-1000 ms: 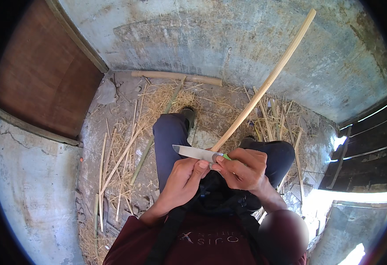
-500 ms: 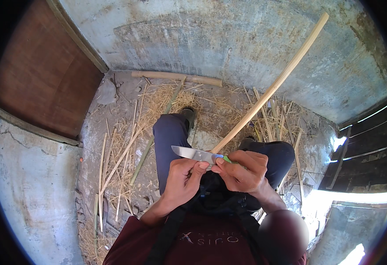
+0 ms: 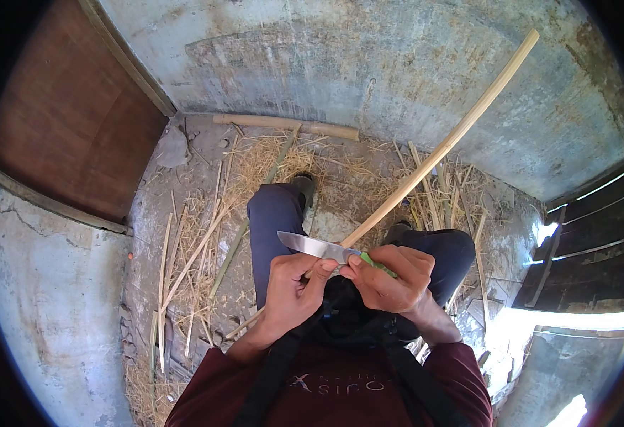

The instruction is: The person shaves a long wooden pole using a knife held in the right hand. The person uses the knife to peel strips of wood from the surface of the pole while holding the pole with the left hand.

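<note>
My right hand (image 3: 395, 279) is closed around the green handle of a knife (image 3: 313, 246), its blade pointing left. Under the blade my left hand (image 3: 296, 288) is closed, thumb against curled fingers, on a long pale bamboo strip (image 3: 436, 155). From my fingers the strip slants up to the far right, in front of the wall. A short pale end (image 3: 245, 323) shows beside my left forearm; whether it belongs to the same strip is hidden by my hand. The blade lies across the strip close to both thumbs.
Cut bamboo strips (image 3: 177, 274) and straw-like shavings (image 3: 255, 160) litter the floor on both sides of my legs. A bamboo pole (image 3: 283, 125) lies along the base of the far wall (image 3: 291, 71). A brown door panel (image 3: 70, 107) stands at left, dark slatted boards (image 3: 586, 249) at right.
The strip's far end has shifted slightly right and down. A pale end now shows beside my left forearm. The knife blade has tilted a little; both hands stay nearly in place.
</note>
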The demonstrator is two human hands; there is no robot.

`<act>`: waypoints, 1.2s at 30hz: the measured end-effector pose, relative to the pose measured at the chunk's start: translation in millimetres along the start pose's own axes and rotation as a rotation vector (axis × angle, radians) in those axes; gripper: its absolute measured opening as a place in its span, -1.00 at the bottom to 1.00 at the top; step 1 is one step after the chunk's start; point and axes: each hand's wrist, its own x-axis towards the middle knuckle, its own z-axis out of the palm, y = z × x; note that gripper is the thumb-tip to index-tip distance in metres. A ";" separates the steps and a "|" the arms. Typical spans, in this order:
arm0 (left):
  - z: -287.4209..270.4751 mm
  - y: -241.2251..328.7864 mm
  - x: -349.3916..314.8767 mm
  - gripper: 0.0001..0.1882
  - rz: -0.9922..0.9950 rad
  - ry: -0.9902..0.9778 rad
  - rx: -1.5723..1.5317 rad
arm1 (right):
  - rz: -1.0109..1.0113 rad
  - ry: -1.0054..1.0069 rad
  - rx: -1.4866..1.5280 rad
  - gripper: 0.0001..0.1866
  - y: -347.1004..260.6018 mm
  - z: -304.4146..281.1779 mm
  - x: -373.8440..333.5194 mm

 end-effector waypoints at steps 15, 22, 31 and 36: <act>3.1 8.9 5.5 -0.79 -0.033 -0.001 0.037 | -0.051 -0.016 -0.131 -0.76 1.7 -9.9 4.0; -7.6 5.8 0.3 -0.63 -0.134 -0.065 0.034 | 0.174 0.117 -0.164 -0.77 24.7 -37.6 10.8; -7.3 6.6 1.9 -0.58 -0.051 -0.203 0.093 | 0.068 -0.009 0.036 -0.68 7.3 -4.7 -3.0; -5.3 4.8 0.3 -0.64 -0.021 -0.173 0.076 | 0.056 -0.042 0.049 -0.66 0.8 -2.1 0.5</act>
